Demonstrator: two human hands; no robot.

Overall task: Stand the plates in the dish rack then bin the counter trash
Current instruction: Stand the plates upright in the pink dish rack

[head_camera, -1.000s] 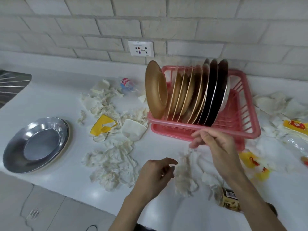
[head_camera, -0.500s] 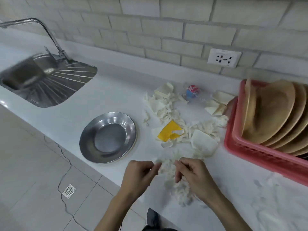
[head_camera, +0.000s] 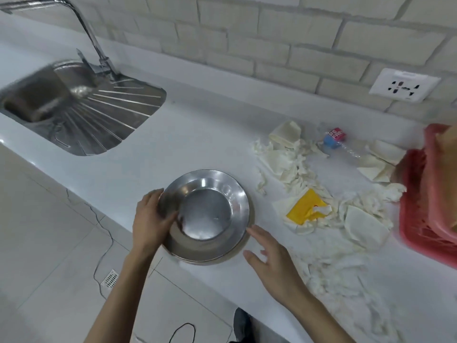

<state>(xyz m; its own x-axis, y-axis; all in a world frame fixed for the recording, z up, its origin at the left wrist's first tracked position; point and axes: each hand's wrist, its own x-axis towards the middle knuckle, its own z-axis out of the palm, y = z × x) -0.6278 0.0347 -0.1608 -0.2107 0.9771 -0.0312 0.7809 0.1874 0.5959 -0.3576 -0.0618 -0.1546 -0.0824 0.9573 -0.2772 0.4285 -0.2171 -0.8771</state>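
A steel plate point(head_camera: 206, 214) lies at the centre of the frame, near the front edge of the white tabletop point(head_camera: 197, 134). The left grip point(head_camera: 150, 219) grasps its left rim, thumb hooked over into the hollow. The right grip point(head_camera: 269, 258) is released, its fingers spread just beside the lower-right rim; contact cannot be made out.

The step in hand appears to be the plates, not the trash. This is the one plate seen loose, and the pink rack point(head_camera: 420, 219) waits at the right edge of the frame, its contents too blurred to count.

The plate rests roughly flat with its hollow facing up. Being round, it has no long axis, only a face and an edge. The next move would call for lifting it by the rim, carrying it right over the litter, then turning it on edge so it drops upright into a slot.

The binning looks untouched: torn paper scraps point(head_camera: 284, 162), a yellow wrapper point(head_camera: 303, 209) and a small clear bottle point(head_camera: 340, 142) lie strewn between plate and rack. The sink point(head_camera: 81, 112) sits at upper left.
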